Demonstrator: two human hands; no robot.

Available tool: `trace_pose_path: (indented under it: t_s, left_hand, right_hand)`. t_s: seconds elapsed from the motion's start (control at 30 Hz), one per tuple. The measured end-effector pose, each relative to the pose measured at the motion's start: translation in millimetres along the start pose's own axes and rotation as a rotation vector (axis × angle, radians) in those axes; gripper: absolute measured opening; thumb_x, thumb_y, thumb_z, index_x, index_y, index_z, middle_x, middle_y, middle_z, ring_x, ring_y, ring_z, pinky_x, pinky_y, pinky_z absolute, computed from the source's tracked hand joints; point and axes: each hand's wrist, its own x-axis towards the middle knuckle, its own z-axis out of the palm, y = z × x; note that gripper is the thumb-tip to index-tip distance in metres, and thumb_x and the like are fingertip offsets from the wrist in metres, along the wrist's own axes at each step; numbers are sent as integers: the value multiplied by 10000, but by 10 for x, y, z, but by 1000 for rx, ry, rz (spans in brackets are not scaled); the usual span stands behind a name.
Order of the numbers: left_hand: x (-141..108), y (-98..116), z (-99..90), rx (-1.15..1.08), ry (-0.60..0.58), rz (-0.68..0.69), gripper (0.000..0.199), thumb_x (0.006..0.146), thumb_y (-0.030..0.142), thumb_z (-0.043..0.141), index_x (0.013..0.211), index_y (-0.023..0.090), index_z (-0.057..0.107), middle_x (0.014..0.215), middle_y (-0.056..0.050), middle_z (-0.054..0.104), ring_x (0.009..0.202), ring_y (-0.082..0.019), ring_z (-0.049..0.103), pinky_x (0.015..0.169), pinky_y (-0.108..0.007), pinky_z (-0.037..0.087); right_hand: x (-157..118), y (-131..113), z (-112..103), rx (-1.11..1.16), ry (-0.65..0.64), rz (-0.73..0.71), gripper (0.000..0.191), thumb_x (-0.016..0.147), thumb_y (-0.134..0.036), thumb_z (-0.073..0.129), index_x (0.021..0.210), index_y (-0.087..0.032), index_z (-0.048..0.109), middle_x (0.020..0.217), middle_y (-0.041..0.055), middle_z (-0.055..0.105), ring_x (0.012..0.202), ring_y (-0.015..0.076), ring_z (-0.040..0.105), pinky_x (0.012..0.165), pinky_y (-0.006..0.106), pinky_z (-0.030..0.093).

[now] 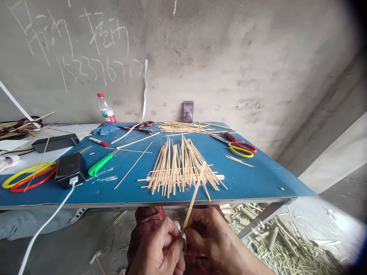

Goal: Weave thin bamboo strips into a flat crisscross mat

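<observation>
Fingers [171, 228] of left hand [160, 248] and right hand [210, 235]: clamped on lower end of bamboo strip [194, 194], lower centre of frame. For best control, pinch flat faces lightly, avoid twisting, hold upper end clear of fanned bamboo strips [187, 160] at mid-frame.

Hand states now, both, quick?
Left hand: closed, pinching the strip at its near end.
Right hand: closed, fingers on the same strip near that end.
</observation>
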Motion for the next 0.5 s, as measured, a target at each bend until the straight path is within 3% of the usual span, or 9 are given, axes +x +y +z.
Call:
trace_pose_path:
  t_s: [0.1, 0.3, 0.5]
  left_hand:
    - [3, 27, 12, 6, -37, -14, 345, 874, 522, 568, 770, 219, 439, 478, 41, 554, 430, -105, 497, 482, -196, 381]
    - [15, 81, 28, -118, -130, -70, 339, 893, 535, 534, 825, 215, 442, 494, 58, 516, 442, -104, 492, 488, -206, 387]
    - [-31, 96, -4, -196, -221, -75, 372, 885, 558, 537, 831, 212, 415, 491, 53, 543, 411, -78, 437, 454, -180, 319]
  right_hand:
    - [-4, -39, -17, 17, -16, 18, 96, 797, -118, 558, 707, -139, 585, 593, -40, 495, 503, 52, 398, 472, 151, 336]
    - [6, -47, -33, -105, 67, -12, 169, 748, -102, 523, 597, -160, 471, 561, -61, 399, 512, 58, 317, 481, 181, 297]
    - [5, 142, -156, -239, 187, 55, 103, 758, -126, 525, 660, -156, 524, 606, -37, 455, 558, 84, 403, 498, 201, 314]
